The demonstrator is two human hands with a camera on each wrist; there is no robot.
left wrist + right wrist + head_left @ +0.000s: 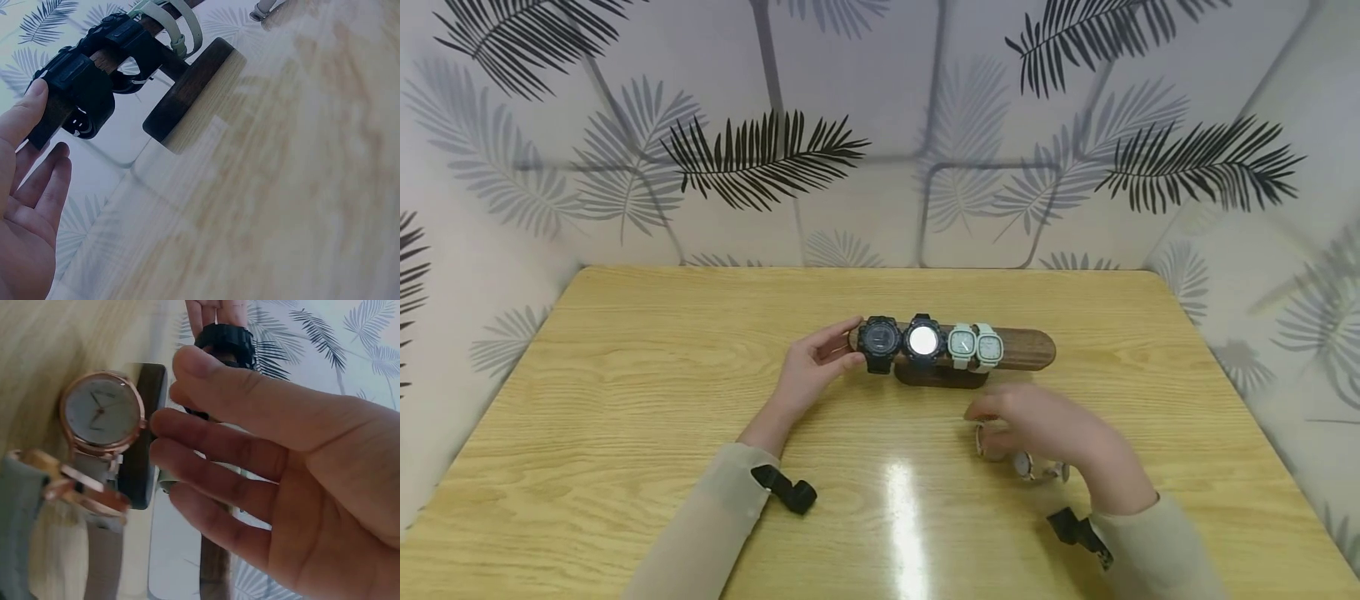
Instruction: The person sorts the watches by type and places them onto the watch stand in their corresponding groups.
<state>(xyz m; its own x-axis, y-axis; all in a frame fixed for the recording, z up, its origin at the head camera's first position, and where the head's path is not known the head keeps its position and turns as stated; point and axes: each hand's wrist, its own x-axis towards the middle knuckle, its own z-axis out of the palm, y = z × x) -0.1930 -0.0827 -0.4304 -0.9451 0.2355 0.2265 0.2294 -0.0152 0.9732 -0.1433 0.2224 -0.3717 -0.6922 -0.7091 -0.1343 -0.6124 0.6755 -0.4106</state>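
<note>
A dark wooden watch stand point(1030, 350) carries a black digital watch point(880, 339), a dark watch with a glaring white face point(922, 340), and two mint-green square watches, one point(962, 342) beside the other point(989, 348). My left hand point(811, 367) grips the bar's left end between thumb and fingers. In front of the stand my right hand point(1045, 421), blurred, hovers over loose watches point(1024, 465) on the table. Its fingers are relaxed in the right wrist view, close to a white-dialled rose-gold watch point(103, 412) and holding nothing.
The wooden table point(662, 375) is bounded at the back and sides by pale leaf-patterned walls point(865, 217). The stand's base point(187, 94) rests on the tabletop. Black wrist mounts sit on both sleeves, the left one point(786, 489) near the table's middle.
</note>
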